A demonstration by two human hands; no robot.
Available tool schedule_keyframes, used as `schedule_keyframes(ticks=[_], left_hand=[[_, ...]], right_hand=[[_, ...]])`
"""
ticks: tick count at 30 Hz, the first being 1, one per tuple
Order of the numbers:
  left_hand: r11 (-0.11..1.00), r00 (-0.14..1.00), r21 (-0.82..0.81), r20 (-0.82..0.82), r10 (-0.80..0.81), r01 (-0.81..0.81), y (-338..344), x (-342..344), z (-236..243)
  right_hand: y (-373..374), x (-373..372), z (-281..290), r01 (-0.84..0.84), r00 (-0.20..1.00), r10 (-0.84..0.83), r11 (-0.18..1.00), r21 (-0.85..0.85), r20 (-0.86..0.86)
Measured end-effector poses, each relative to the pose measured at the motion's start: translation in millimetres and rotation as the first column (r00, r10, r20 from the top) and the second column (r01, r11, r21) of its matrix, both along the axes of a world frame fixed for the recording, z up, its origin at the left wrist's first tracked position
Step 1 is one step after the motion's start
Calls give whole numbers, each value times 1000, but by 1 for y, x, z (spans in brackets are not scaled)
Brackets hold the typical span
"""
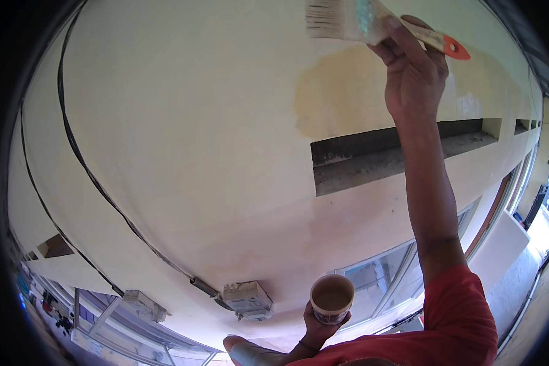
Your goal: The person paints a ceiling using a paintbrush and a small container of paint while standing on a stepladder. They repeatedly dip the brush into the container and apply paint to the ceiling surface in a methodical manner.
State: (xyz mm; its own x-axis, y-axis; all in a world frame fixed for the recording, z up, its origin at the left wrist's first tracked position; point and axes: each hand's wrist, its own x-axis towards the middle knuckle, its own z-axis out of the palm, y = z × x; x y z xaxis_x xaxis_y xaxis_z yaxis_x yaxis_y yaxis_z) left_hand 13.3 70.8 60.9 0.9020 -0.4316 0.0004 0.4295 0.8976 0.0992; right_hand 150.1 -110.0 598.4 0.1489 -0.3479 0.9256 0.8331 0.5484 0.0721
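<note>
Your right hand (412, 73) grips the light, stiff paintbrush (372, 24) by its handle, soft bristles high on the wall (183, 134); your left hand (320, 326) cups the small open paint cup (332, 297) below, likely spillable

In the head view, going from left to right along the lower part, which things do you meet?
Black cable → grey box on the wall → left hand holding a small cup of paint → red sleeve.

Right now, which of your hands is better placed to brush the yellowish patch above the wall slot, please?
Right, probably: the right hand holds the paintbrush raised at the yellowish patch, while the left hand holds the paint cup low.
</note>
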Motion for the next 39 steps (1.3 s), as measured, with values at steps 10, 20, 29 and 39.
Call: schedule_keyframes(ticks=[10, 20, 29, 39], left_hand=[[1000, 999, 2, -12, 30, -30, 9, -6, -5], [994, 999, -99, 14, -34, 35, 10, -1, -13], [999, 999, -30, -34, 10, -11, 13, -8, -6], [997, 1000, -70, -9, -26, 26, 14, -11, 1]], right_hand=[[-32, 63, 28, 346, 937, -344, 905, 245, -52], [28, 54, 53, 35, 999, -35, 999, -25, 15], [-58, 75, 52, 232, 971, -236, 967, 108, 27], [-53, 82, 57, 283, 952, -272, 957, 69, -143]])
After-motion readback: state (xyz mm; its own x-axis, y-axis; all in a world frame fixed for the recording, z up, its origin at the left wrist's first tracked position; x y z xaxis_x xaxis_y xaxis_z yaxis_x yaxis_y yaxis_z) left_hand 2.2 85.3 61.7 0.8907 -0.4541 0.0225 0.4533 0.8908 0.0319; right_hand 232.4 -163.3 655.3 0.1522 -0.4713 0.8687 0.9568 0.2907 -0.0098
